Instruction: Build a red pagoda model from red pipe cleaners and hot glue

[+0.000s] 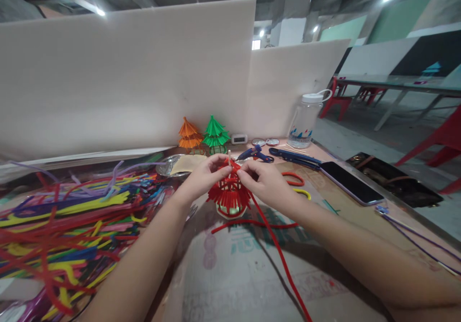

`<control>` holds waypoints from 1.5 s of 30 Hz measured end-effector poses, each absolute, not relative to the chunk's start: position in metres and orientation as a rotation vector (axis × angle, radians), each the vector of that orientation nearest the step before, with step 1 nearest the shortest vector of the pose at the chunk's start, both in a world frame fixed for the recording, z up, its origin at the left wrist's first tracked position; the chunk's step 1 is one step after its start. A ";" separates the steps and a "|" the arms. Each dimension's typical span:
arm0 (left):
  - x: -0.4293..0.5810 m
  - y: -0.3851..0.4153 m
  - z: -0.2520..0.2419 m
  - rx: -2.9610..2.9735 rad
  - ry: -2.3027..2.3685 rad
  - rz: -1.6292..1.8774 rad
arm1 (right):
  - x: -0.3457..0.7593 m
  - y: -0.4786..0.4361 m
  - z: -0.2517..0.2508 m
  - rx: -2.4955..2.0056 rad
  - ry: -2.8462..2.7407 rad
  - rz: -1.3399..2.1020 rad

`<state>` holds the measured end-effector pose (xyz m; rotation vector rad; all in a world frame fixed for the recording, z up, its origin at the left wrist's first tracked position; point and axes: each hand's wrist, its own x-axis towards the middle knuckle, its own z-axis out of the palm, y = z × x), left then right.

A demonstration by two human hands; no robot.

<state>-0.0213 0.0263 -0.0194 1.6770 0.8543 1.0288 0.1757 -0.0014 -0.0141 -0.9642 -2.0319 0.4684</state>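
Note:
A small red tiered tower of pipe cleaners (228,198) stands upright on the board in front of me, with a thin wooden stick (229,156) rising from its top. My left hand (215,169) is closed at the upper left of the tower, thumb and fingers pinching near the stick. On the other side, my right hand (258,174) pinches a red pipe cleaner (279,247) against the tower's top. Its long tail hangs down and runs toward the front edge of the picture. The fingertips partly hide the upper tier.
Loose coloured pipe cleaners (72,221) pile up at left. Behind the tower stand an orange tower (190,136) and a green tower (216,135). A glue gun (256,153), scissors (293,179), a phone (351,183) and a water bottle (302,123) lie or stand to the right.

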 end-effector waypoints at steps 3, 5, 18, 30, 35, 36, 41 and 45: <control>-0.021 0.026 -0.019 1.689 0.860 1.032 | 0.175 -0.001 -0.015 -0.980 -2.018 0.482; -0.021 0.027 -0.020 1.694 0.856 1.036 | 0.175 -0.001 -0.015 -0.994 -2.013 0.488; -0.022 0.027 -0.021 1.699 0.841 1.047 | 0.180 -0.004 -0.008 -1.008 -2.020 0.449; -0.022 0.029 -0.024 1.679 0.857 1.060 | 0.195 -0.003 -0.017 -1.068 -2.188 0.859; -0.022 0.027 -0.022 1.665 0.853 1.052 | 0.192 0.000 -0.020 -0.931 -2.083 1.128; -0.022 0.027 -0.022 1.674 0.852 1.057 | 0.193 0.000 -0.019 -0.920 -2.071 1.151; -0.022 0.027 -0.022 1.697 0.866 1.058 | 0.199 0.002 -0.015 -0.923 -2.033 1.240; -0.023 0.028 -0.023 1.656 0.860 1.047 | 0.198 0.001 -0.016 -0.913 -2.020 1.286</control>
